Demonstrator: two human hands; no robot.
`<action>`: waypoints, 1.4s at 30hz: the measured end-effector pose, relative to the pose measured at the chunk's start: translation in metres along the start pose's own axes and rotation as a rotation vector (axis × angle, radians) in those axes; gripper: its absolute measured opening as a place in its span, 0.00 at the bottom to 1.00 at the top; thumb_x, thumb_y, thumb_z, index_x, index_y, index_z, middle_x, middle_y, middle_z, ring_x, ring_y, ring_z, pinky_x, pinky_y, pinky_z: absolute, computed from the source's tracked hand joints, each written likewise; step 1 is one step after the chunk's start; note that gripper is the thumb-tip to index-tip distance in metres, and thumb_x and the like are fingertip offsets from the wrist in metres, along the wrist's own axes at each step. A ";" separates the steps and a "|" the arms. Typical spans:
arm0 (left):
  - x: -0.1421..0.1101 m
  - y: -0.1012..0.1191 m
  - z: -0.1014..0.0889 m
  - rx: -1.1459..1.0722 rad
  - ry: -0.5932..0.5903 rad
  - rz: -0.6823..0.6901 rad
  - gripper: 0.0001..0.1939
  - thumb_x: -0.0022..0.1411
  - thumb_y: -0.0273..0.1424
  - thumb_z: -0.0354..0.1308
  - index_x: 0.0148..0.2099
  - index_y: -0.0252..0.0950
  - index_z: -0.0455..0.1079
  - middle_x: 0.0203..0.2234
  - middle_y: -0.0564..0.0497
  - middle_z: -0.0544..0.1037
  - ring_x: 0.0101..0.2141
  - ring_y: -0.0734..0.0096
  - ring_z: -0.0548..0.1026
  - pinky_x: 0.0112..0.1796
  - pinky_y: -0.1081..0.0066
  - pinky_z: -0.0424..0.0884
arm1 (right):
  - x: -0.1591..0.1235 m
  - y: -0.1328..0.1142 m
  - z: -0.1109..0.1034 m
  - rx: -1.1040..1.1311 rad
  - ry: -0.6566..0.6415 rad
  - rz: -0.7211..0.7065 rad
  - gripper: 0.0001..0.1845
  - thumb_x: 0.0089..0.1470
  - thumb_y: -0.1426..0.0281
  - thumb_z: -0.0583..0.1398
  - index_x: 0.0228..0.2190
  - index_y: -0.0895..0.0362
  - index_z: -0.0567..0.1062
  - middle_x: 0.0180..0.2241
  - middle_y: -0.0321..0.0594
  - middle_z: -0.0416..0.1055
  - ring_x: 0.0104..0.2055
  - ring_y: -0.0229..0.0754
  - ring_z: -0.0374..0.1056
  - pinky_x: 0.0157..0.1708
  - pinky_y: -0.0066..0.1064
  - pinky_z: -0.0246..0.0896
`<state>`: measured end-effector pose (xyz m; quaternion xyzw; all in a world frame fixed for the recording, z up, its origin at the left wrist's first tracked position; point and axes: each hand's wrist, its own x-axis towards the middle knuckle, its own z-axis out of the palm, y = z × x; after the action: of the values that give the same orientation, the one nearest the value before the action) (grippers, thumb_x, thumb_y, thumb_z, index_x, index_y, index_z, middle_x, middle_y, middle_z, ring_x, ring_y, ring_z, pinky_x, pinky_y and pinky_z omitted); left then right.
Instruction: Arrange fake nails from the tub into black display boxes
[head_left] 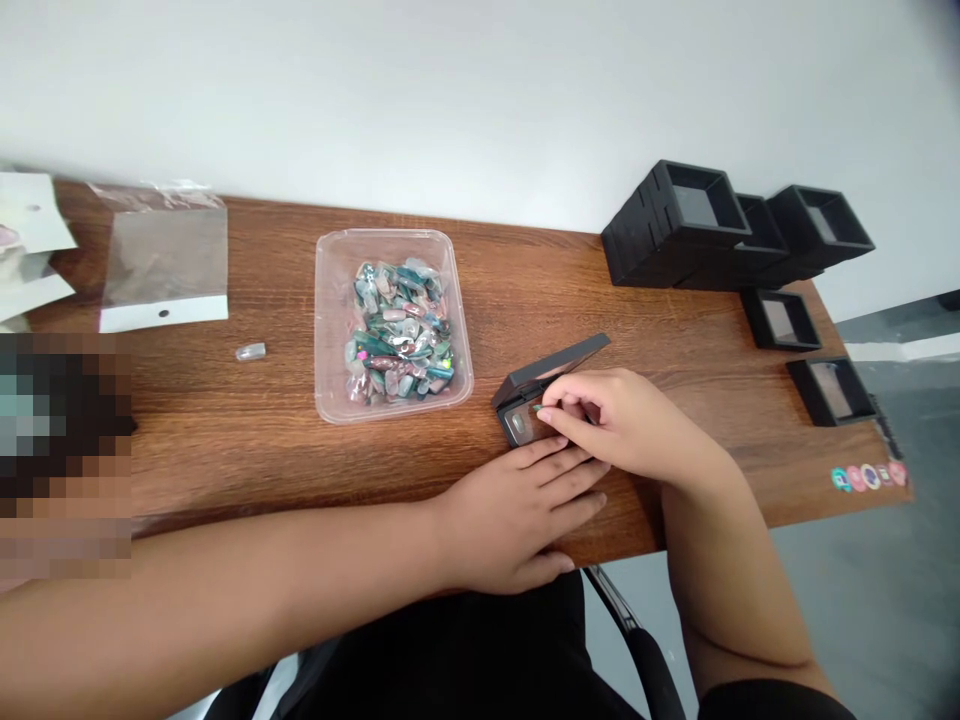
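Observation:
A small black hinged box (504, 398) stands on the wooden table with its lid raised. Inside its base lies a small clear, shiny nail-shaped piece (517, 423). My right hand (622, 420) is over the box, with thumb and index finger pinching a small green press-on nail (538, 408), mostly hidden by the fingertips. Flat on the table in front of the box is my left hand (517, 515), its fingers spread and fingertips near or touching the box's front edge. A clear plastic tub (330, 330) left of the box contains many press-on nails (401, 335) in green, pink and clear tones.
One loose pale nail (250, 352) and a clear bag (165, 255) lie left of the tub. White cards (34, 215) sit at the far left. Stacked black frame boxes (675, 220) stand back right, with two single ones (780, 318) nearby. Round stickers (868, 477) mark the right edge.

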<state>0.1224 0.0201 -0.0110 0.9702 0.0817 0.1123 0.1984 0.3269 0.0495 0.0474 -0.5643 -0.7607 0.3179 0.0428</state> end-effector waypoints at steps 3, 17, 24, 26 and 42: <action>0.000 0.000 0.001 0.003 0.013 0.009 0.31 0.73 0.45 0.51 0.69 0.31 0.65 0.71 0.40 0.61 0.72 0.52 0.57 0.72 0.56 0.46 | 0.000 0.000 0.000 0.022 -0.013 0.010 0.13 0.65 0.61 0.58 0.33 0.54 0.78 0.24 0.32 0.72 0.25 0.33 0.63 0.30 0.29 0.50; 0.000 0.001 0.002 0.039 0.032 0.040 0.31 0.71 0.44 0.53 0.67 0.30 0.67 0.71 0.38 0.62 0.72 0.52 0.57 0.72 0.56 0.46 | -0.004 0.006 0.003 0.049 -0.036 0.069 0.17 0.67 0.57 0.55 0.32 0.54 0.73 0.21 0.31 0.70 0.22 0.33 0.62 0.25 0.29 0.51; 0.000 0.002 0.000 0.058 0.006 0.031 0.32 0.72 0.45 0.51 0.69 0.31 0.66 0.71 0.40 0.62 0.72 0.54 0.58 0.72 0.57 0.47 | -0.004 0.010 0.004 0.001 -0.031 0.072 0.16 0.64 0.56 0.57 0.32 0.53 0.73 0.18 0.30 0.65 0.20 0.34 0.58 0.23 0.29 0.49; 0.000 0.002 -0.001 0.061 -0.005 0.034 0.32 0.72 0.44 0.51 0.69 0.31 0.65 0.71 0.40 0.61 0.72 0.54 0.58 0.72 0.57 0.47 | -0.004 0.010 0.005 -0.029 -0.005 0.046 0.15 0.63 0.56 0.58 0.32 0.53 0.73 0.18 0.29 0.63 0.20 0.34 0.55 0.23 0.29 0.48; 0.001 0.003 -0.005 0.083 -0.042 0.041 0.32 0.72 0.45 0.49 0.70 0.31 0.65 0.72 0.40 0.60 0.72 0.54 0.57 0.72 0.57 0.46 | -0.004 0.005 0.010 -0.152 0.048 0.058 0.19 0.65 0.53 0.54 0.30 0.53 0.70 0.22 0.36 0.71 0.22 0.38 0.62 0.24 0.31 0.47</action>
<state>0.1225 0.0195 -0.0054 0.9812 0.0620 0.0927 0.1575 0.3288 0.0425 0.0383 -0.5952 -0.7647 0.2469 0.0087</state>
